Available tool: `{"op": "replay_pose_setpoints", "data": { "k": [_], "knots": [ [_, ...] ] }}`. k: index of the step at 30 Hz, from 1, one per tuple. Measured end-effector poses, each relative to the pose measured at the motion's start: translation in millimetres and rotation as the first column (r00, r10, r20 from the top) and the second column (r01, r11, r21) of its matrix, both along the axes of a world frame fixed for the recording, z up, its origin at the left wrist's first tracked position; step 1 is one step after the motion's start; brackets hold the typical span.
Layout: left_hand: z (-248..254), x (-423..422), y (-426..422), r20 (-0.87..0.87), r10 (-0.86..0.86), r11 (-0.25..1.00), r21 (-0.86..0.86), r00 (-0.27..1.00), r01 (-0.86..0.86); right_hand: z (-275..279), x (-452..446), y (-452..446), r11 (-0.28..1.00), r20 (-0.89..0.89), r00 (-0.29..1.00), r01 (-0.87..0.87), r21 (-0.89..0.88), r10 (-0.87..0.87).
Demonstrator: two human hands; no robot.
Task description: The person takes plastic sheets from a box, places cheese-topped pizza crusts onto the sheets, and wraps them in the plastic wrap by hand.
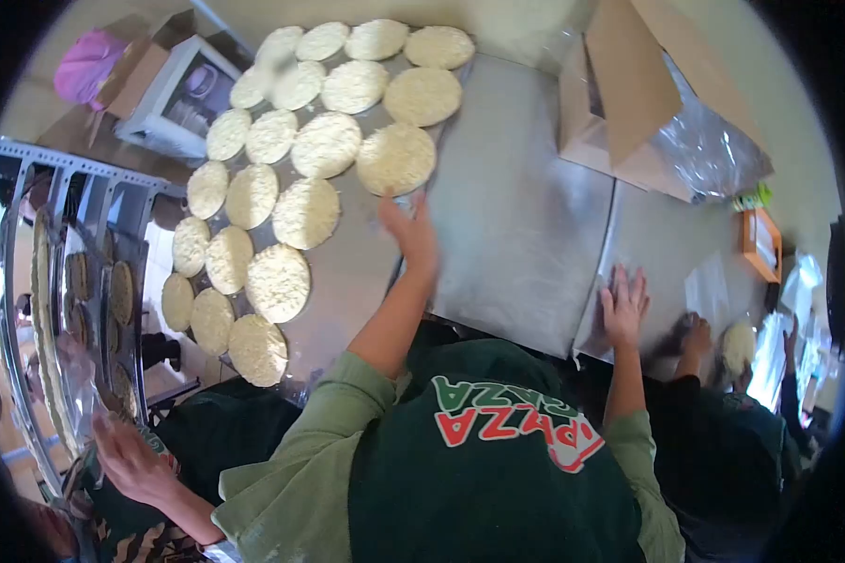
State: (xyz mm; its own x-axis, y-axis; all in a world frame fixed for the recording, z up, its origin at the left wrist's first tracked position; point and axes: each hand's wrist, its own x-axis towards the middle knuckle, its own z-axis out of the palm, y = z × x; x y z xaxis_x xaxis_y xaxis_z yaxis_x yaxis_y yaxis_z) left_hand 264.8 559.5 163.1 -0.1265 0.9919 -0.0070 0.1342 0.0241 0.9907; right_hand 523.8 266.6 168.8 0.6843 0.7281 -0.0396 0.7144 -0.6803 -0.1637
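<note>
Several round pizzas (307,213), pale and covered in what looks like shredded cheese, lie in rows on the metal table (347,272) at the left. My left hand (411,233) is at the lower edge of the nearest-right pizza (396,159), thumb and fingers apart; whether it touches the rim is hard to make out. Slightly blurred, that hand shows nothing held in it. Farther right, my right hand (626,305) rests on the metal surface with its fingers spread, holding nothing.
A cardboard box (629,94) lined with clear plastic stands at the back right. At the right, a co-worker's hand (695,335) is beside a clear bag (709,286) and another pizza (739,347). Left, a co-worker's hand (136,460) is near a metal rack (75,159) holding pizzas.
</note>
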Motion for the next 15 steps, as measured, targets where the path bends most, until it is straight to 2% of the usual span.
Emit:
{"op": "replay_pose_setpoints", "data": {
  "k": [1, 3, 5, 6, 9, 12, 15],
  "knots": [
    [-10, -20, 27, 0.206, 0.138, 0.985, -0.134, 0.969, -0.111, 2, -1, -1, 1.000, 0.035, 0.999, -0.012, -0.012, 0.013],
    [-4, -46, 61, 0.467, 0.360, 0.889, -0.435, 0.807, -0.145, 3, -3, 0, 0.999, 0.061, 0.998, -0.009, -0.042, 0.012],
    [30, -53, 78, 0.572, 0.513, 0.736, -0.677, 0.640, 0.016, 1, -4, 1, 0.997, 0.046, 0.999, 0.030, -0.076, -0.027],
    [24, -59, 89, 0.539, 0.477, 0.690, -0.719, 0.694, 0.084, -2, -4, 1, 0.998, 0.051, 0.998, 0.033, -0.047, -0.030],
    [18, -62, 105, 0.669, 0.432, 0.712, -0.664, 0.604, 0.226, 2, -7, 3, 0.998, 0.025, 0.998, 0.060, -0.034, -0.059],
    [15, -49, 105, 0.900, 0.259, 0.824, -0.396, 0.351, 0.405, 2, -7, 6, 0.997, 0.020, 0.998, 0.065, -0.031, -0.065],
    [16, -31, 100, 0.981, 0.137, 0.866, -0.186, 0.137, 0.464, 2, -6, 7, 0.999, 0.009, 0.999, 0.047, 0.019, -0.048]
  ]
}}
